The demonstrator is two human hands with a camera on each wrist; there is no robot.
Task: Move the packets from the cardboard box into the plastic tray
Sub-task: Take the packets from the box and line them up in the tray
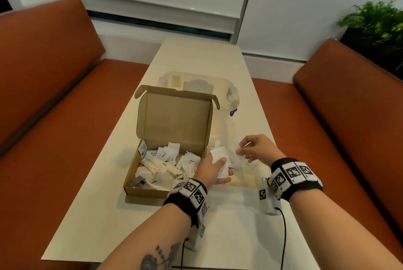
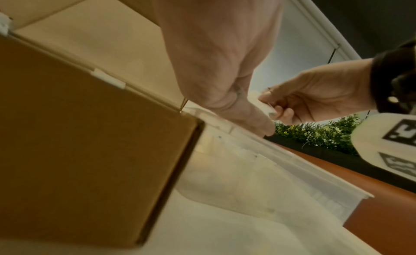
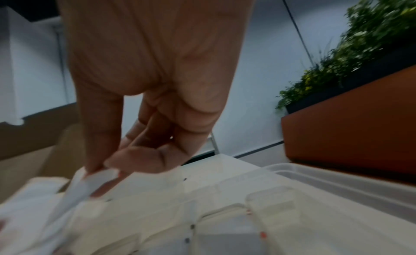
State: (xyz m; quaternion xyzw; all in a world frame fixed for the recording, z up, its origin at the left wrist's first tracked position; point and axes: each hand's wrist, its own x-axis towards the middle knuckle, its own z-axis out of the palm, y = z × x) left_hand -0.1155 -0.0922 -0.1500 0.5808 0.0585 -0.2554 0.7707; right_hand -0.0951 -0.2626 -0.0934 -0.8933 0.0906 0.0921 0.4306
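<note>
The open cardboard box [image 1: 172,191] sits on the table, full of small white packets [image 1: 165,167]. Just right of it lies the clear plastic tray [image 1: 242,179], whose compartments [image 3: 270,214] show in the right wrist view. My left hand [image 1: 214,167] is over the tray's left edge, thumb curled on a bunch of white packets [image 1: 219,156]. My right hand [image 1: 255,149] pinches one packet [image 3: 99,177] between thumb and forefinger, right beside that bunch. The left wrist view shows the box wall [image 2: 78,143], the tray rim [image 2: 292,161] and the right hand [image 2: 315,98] pinching.
A clear lidded container [image 1: 196,82] stands behind the box's raised lid [image 1: 174,117]. Orange benches [image 1: 43,73] flank the narrow table [image 1: 196,56] on both sides. A green plant [image 1: 375,21] stands at the far right. Cables hang from my wristbands near the front edge.
</note>
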